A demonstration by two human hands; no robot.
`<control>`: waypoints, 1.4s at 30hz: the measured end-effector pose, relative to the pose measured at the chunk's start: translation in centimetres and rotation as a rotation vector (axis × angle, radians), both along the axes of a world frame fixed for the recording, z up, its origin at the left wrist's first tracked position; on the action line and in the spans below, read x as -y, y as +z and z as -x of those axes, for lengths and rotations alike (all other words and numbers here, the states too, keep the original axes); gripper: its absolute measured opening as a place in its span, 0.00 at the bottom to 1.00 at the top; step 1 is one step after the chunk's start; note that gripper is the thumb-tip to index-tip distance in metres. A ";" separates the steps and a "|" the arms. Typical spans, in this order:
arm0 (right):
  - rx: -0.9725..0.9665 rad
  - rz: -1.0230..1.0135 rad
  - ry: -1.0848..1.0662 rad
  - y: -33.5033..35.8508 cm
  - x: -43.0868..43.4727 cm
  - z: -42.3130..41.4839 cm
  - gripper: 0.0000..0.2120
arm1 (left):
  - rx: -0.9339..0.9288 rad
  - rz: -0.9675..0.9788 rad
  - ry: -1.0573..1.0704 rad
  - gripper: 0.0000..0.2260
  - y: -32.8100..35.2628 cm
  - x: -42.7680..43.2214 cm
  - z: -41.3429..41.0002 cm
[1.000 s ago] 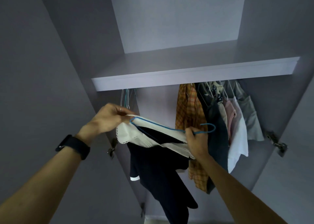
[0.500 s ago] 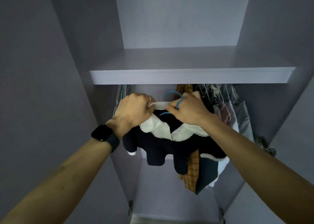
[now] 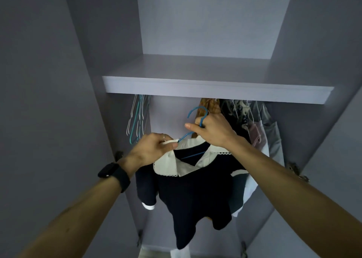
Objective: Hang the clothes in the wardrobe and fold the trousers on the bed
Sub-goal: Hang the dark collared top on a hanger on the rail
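Two hands (image 3: 156, 150) (image 3: 214, 129), one navy top (image 3: 195, 189), one blue hanger (image 3: 184, 137)

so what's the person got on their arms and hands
Both forearms are bare, no sleeves in view. The left wrist carries a black watch, and the left hand has a thin ring. The right hand wears nothing visible.

Under the shelf (image 3: 215, 90), empty hangers (image 3: 137, 118) are hung at the left and clothes (image 3: 254, 124) at the right. Between them, a top (image 3: 195, 189) on a hanger (image 3: 197, 111) is held, the left hand (image 3: 154, 150) at its collar, the right hand (image 3: 213, 132) below the hook.
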State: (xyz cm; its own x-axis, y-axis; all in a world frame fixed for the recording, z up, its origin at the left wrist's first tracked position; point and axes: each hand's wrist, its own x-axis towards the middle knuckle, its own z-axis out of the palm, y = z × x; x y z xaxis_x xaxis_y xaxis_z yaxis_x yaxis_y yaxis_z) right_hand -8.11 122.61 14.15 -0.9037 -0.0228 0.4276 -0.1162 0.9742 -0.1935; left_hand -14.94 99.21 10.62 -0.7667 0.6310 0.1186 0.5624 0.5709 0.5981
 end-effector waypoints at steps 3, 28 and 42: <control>0.165 -0.094 0.026 -1.1 1.2 -0.2 0.26 | -0.121 -0.053 0.073 0.16 0.5 -1.0 -1.2; 0.224 0.559 0.066 -7.3 -2.1 -5.6 0.04 | -0.186 0.131 0.016 0.07 2.6 -1.2 0.1; -0.026 0.333 0.045 -8.4 -1.6 -6.1 0.08 | 0.003 0.081 -0.066 0.09 -1.3 -2.0 -0.8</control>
State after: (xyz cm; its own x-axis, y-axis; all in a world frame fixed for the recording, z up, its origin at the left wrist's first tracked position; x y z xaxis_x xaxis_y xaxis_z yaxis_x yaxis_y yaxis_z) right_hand -1.98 124.18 5.77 -0.8936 0.0827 0.4412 -0.1665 0.8518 -0.4968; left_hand -14.09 101.25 9.34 -0.7237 0.6872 0.0631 0.5986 0.5795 0.5530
